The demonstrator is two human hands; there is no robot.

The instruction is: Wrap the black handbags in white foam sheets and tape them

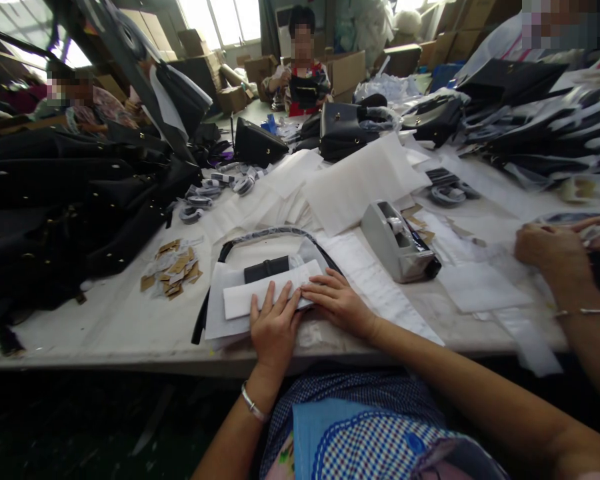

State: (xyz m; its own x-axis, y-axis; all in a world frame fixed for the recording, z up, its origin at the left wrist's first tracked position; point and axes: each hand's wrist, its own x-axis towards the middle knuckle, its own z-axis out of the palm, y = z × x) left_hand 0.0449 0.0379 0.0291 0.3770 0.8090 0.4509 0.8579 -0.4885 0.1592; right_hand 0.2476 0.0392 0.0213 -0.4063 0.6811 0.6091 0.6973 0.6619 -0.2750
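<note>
My left hand (pixel 275 327) lies flat, fingers spread, on a folded strip of white foam sheet (pixel 240 301). Beside it my right hand (pixel 341 301) rests with outstretched fingers on the strip's right end. Under the strip is a wider white sheet (pixel 217 320), and behind it shows a small black flap or wallet-like piece (pixel 267 269). A black bag handle (pixel 275 233), wrapped in clear plastic, arches around them. Most of what lies beneath the sheets is hidden.
A grey tape dispenser (pixel 397 243) stands to the right. Brown tags (pixel 173 270) lie in a pile at left. White foam sheets (pixel 365 180) and black handbags (pixel 343 127) crowd the table's back. A co-worker's hands (pixel 550 257) are at far right.
</note>
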